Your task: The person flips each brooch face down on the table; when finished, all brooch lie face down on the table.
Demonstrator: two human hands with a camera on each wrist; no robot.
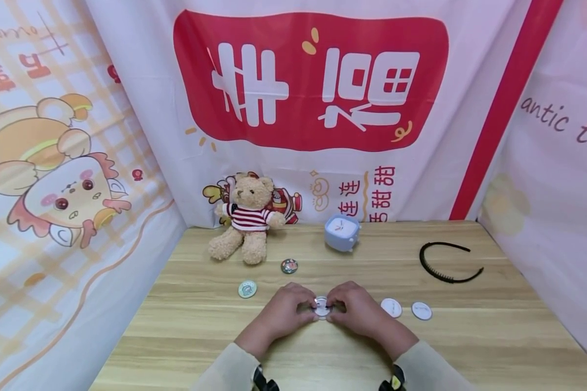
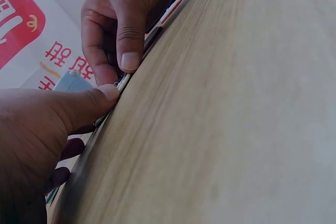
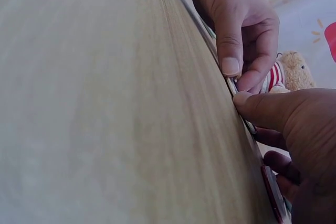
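A small round disc (image 1: 322,308), pale with a shiny rim like a badge, lies flat at the table's front middle. From the left, my left hand (image 1: 290,308) pinches its edge between thumb and fingers. On the opposite edge my right hand (image 1: 357,309) does the same. Both wrist views show the thumbs of the left hand (image 2: 31,140) and right hand (image 3: 320,140) close together, low over the tabletop. The disc's face is mostly hidden there. Two white round discs, a nearer one (image 1: 391,308) and a farther one (image 1: 422,310), lie right of my right hand.
A mint-green round badge (image 1: 247,289) and a dark patterned badge (image 1: 289,266) lie beyond my left hand. Farther back are a teddy bear (image 1: 249,217) in a striped shirt and a blue clock (image 1: 342,232). A black headband (image 1: 445,263) lies at the right. Printed cloth (image 1: 142,108) encloses the table.
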